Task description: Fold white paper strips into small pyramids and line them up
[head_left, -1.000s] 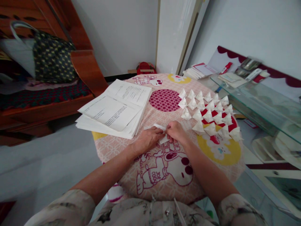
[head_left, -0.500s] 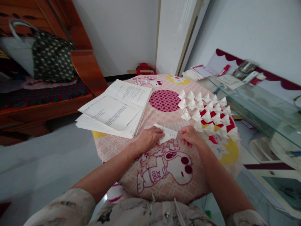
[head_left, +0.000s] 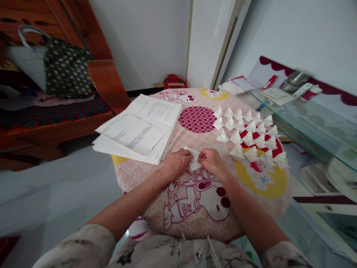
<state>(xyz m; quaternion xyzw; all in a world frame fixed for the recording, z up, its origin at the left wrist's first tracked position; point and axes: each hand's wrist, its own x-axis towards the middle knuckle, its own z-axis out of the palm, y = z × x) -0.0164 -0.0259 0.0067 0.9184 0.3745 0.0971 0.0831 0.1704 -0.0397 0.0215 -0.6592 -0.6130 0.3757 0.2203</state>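
Between my hands lies a small folded piece of white paper (head_left: 193,160) on the pink patterned cloth. My left hand (head_left: 179,162) holds its left side, fingers pressed together on it. At its right side, my right hand (head_left: 209,159) is closed with thumb and fingertips pinching the paper; the fingers cover part of it. To the right stand several folded white paper pieces with pointed tips (head_left: 248,138), set out in rows. A stack of printed sheets (head_left: 139,128) lies to the left of my hands.
The round table's cloth (head_left: 150,186) bears cartoon dog pictures. At the right is a glass shelf (head_left: 301,123) with papers and a metal container. A wooden bench (head_left: 103,82) with a dark patterned bag (head_left: 68,69) stands at the left.
My right hand has moved left across the paper, close to my left hand. Less of the paper shows now. My left hand stays at its left side.
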